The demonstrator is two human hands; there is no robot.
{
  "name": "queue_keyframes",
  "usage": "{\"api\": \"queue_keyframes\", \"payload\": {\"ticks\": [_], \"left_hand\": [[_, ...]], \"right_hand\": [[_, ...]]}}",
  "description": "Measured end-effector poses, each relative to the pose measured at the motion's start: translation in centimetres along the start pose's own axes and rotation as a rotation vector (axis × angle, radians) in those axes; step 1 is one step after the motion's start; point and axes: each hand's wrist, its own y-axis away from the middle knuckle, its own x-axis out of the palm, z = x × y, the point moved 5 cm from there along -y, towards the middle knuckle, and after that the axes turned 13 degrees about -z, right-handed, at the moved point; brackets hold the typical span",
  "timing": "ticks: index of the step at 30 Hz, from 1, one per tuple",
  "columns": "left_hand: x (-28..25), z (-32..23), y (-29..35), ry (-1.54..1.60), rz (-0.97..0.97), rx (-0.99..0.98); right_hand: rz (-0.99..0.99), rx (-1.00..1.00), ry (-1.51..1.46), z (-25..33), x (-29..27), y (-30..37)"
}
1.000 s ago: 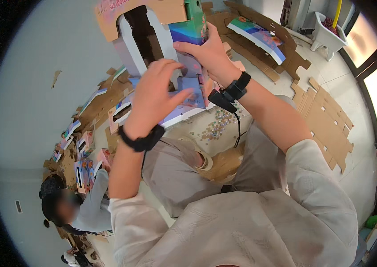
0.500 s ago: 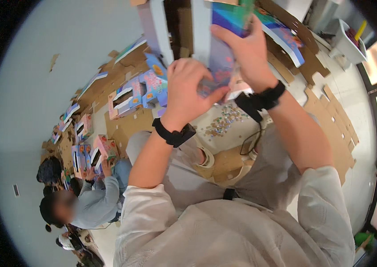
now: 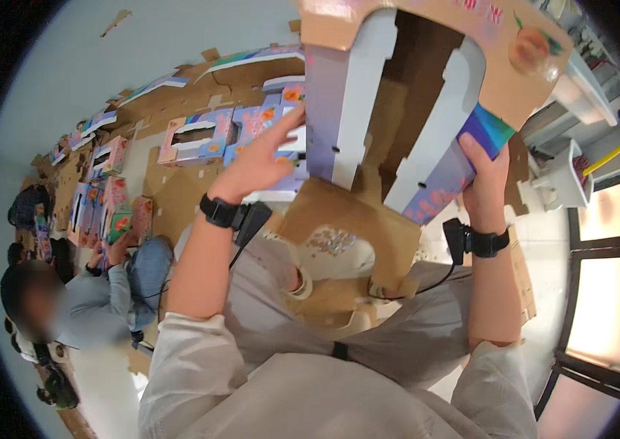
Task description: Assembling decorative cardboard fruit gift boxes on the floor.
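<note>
A printed cardboard carton in lilac, blue and peach stands tilted in front of me, with a long opening between two white-edged sides. From its lower end hangs a plain brown flap. My right hand grips the carton's lower right side, thumb on the printed face and its other fingers largely hidden behind. Beside the left side my left hand is open, fingers stretched toward the carton's edge. Whether the fingertips touch it I cannot tell.
More printed cartons lie on brown cardboard sheets to the left. A seated person handles another carton there. Small scraps are scattered on the floor between my feet. At right stands a white bin.
The carton has turned and shows more of its opening, and its brown flap now hangs down. My left hand has let go and moved left; my right hand has shifted right and down.
</note>
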Motion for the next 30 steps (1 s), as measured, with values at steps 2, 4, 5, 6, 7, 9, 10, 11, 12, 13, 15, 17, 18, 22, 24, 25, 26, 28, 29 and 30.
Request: {"api": "queue_keyframes", "payload": {"ticks": [2, 4, 5, 6, 7, 9, 10, 11, 12, 13, 15, 17, 18, 22, 24, 25, 26, 28, 29, 30], "left_hand": [[-0.1, -1.2, 0.3, -0.261, -0.061, 0.114], [-1.8, -2.9, -0.2, -0.42, -0.24, 0.209], [-2.6, -4.5, -0.4, -0.569, -0.395, 0.421], [-3.4, -5.9, -0.1, -0.728, -0.563, 0.623], [-3.6, -6.1, 0.0, -0.72, -0.561, 0.611], [-3.2, -6.0, 0.0, -0.926, -0.484, 0.64], [-3.2, -6.0, 0.3, -0.903, -0.507, 0.663], [-3.1, -5.5, 0.4, -0.837, -0.446, 0.611], [-2.7, -5.0, 0.4, -0.768, -0.382, 0.568], [-2.6, -4.8, 0.7, -0.768, -0.379, 0.602], [-2.1, -4.3, 0.7, -0.791, -0.369, 0.585], [-1.6, -4.1, 0.8, -0.795, -0.339, 0.593], [-1.3, -4.0, 0.8, -0.798, -0.298, 0.586], [-0.9, -3.2, 1.2, -0.845, -0.125, 0.356], [0.0, -3.6, 1.7, -0.721, -0.113, 0.448], [-0.2, -3.8, 1.9, -0.697, -0.249, 0.48], [-0.4, -3.9, 2.0, -0.718, -0.38, 0.463], [-0.5, -4.1, 2.7, -0.762, -0.552, 0.532], [-0.9, -3.5, 2.8, -0.576, -0.629, 0.415], [-1.4, -2.8, 2.9, -0.376, -0.721, 0.304]], "right_hand": [[0.024, 0.021, 0.006, -0.2, -0.2, -0.4], [0.111, 0.098, 0.099, -0.7, 0.1, -0.1], [0.15, 0.102, 0.115, -0.8, 0.3, 0.1], [0.149, 0.113, 0.13, -1.0, 0.4, 0.3], [0.236, 0.073, 0.195, -1.0, 1.0, 0.8], [0.399, 0.014, 0.282, -1.1, 1.9, 1.7], [0.395, 0.026, 0.303, -1.3, 2.1, 1.9], [0.394, 0.006, 0.368, -1.5, 2.1, 2.1], [0.397, -0.026, 0.422, -1.6, 2.1, 2.1], [0.396, 0.006, 0.426, -2.0, 2.2, 2.1], [0.389, -0.007, 0.429, -2.3, 2.0, 2.0], [0.384, -0.122, 0.51, -2.4, 1.8, 1.7], [0.318, -0.137, 0.524, -2.3, 1.3, 1.4], [0.298, -0.483, 0.706, -1.3, 1.4, 1.6], [0.255, -0.544, 0.765, -1.2, 1.7, 2.1], [0.225, -0.503, 0.767, -1.3, 1.8, 2.3], [0.211, -0.527, 0.837, -1.4, 1.9, 2.3], [0.193, -0.557, 0.907, -1.6, 2.2, 2.3], [0.116, -0.526, 0.824, -1.6, 1.9, 2.0], [0.053, -0.515, 0.738, -1.6, 1.6, 1.7]]}}
